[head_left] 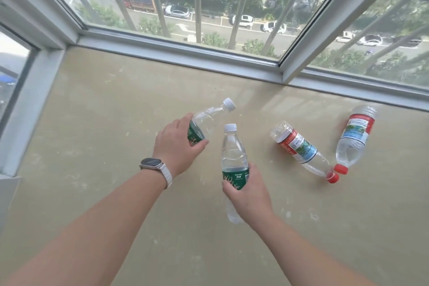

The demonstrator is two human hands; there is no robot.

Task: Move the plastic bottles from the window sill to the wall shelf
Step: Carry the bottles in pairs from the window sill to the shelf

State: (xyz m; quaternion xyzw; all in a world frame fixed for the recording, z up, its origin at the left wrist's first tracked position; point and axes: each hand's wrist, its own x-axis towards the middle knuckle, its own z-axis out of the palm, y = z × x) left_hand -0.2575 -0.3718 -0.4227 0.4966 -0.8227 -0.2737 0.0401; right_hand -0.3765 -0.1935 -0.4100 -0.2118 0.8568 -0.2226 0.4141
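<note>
My left hand [177, 144], with a watch on its wrist, grips a clear green-labelled bottle [209, 117] with a white cap, tilted toward the upper right above the sill. My right hand [247, 193] holds a second green-labelled white-capped bottle [233, 153] around its label, roughly upright. To the right, two clear bottles with red labels and red caps lie on their sides on the beige window sill [104, 123]: one [301, 150] nearer my right hand, the other [354, 137] further right. Their caps nearly touch. The wall shelf is out of view.
A white window frame [185, 53] runs along the far edge of the sill, with a side frame [30, 100] at the left. Vertical bars and a street with cars lie beyond the glass.
</note>
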